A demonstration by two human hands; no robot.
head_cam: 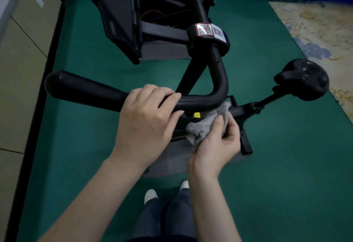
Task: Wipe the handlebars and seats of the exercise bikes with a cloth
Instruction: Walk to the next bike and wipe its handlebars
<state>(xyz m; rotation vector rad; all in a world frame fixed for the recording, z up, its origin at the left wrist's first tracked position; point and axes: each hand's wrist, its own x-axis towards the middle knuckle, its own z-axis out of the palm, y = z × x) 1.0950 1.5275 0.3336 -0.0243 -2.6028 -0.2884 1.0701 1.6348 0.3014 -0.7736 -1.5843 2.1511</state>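
Our left grip [147, 119] curls round the handlebar [86, 89], our right grip [215, 146] pinches the cloth [202, 127] just under its bend; we judge the seat [303, 79] not yet wiped

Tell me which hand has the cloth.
The right hand pinches the grey cloth; the left hand holds none and grips the handlebar instead.

One head-worn camera looks steeply down, close above the handlebar [86, 89].
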